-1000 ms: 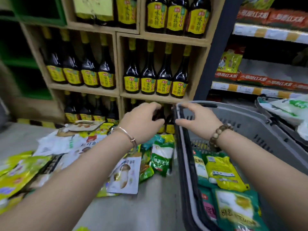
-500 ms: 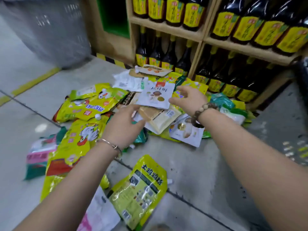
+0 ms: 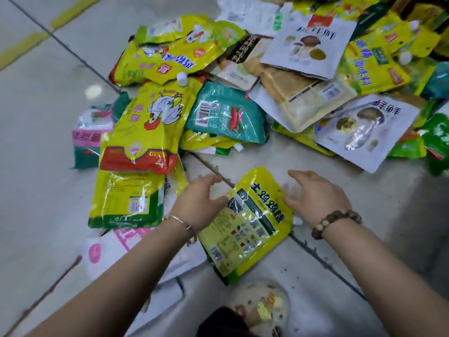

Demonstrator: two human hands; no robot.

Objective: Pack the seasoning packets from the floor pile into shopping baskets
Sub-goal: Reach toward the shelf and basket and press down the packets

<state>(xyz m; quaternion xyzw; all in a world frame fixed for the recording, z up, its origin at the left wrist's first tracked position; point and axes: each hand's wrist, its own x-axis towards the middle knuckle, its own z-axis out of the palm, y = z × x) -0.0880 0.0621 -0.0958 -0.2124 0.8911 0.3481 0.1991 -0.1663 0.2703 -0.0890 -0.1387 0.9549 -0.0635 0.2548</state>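
On open floor (image 3: 379, 195), yellow packet (image 3: 250, 227), left hand (image 3: 196, 205), right hand (image 3: 318, 198), perhaps touching edges

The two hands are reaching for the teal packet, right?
Not quite. The left hand and right hand are at the edges of the yellow packet, which lies by itself nearest the person. The teal packet sits farther off among the others, with no hand on it. The head view shows this.

Pile (image 3: 340, 110) cut off top/right; pink pkt (image 3: 102, 251) half under forearm (image 3: 126, 276).
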